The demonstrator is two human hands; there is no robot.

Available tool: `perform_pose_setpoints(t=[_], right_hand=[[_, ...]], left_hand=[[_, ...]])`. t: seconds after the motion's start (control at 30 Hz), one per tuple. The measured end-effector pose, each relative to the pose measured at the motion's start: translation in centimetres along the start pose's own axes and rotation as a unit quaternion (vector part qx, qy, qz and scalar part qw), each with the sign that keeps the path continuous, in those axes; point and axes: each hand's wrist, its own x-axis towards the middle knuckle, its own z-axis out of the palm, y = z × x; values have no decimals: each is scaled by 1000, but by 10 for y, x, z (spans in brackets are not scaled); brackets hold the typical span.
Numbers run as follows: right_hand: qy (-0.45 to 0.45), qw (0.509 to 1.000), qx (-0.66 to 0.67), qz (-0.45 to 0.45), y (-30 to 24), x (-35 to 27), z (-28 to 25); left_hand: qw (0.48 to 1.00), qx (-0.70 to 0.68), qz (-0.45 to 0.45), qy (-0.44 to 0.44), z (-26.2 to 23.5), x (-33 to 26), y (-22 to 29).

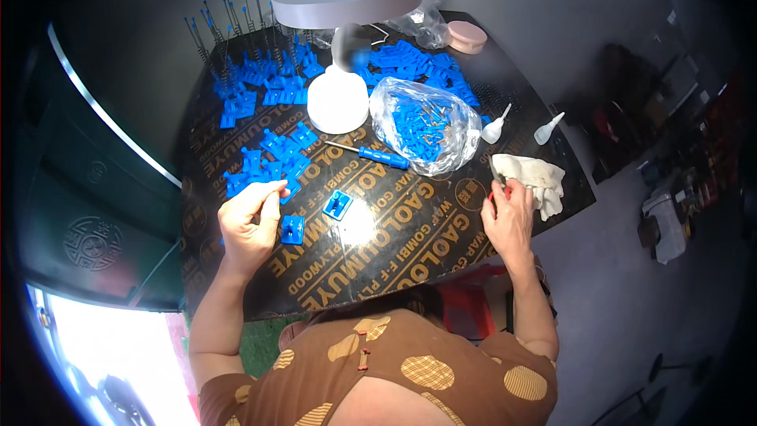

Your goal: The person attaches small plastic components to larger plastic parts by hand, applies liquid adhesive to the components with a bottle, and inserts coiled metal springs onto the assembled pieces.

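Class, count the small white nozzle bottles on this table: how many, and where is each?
2. One white bottle is just right of the clear bag; the other bottle is farther right, near the table's edge. Others may be hidden behind the bag.

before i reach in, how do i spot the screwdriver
On the dark table, find the white lamp base. Just below it in the picture, by the clear bag, lies the screwdriver. A straight blue handle with a thin shaft sets it apart from the squat blue pieces.
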Motion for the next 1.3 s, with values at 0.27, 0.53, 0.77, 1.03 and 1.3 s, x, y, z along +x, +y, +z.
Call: perform_pose_setpoints(t=[0.27,0.53,0.77,1.03,1.3], right_hand=[[9,999,-31,38,30,1,1],[56,991,104,-69,-31,38,-24],[-11,937,219,-272,-101,85,8],[-3,932,50,-358,-129,106,59],[-7,919,166,-358,-152,112,61]], left_hand=[[1000,5,-5,3,3,1,-1],[1000,-7,-22,20,4,0,-3],[999,26,-28,14,2,5,-7],[998,45,-29,23,-9,10,-9],[998,43,-26,45,-17,10,-15]])
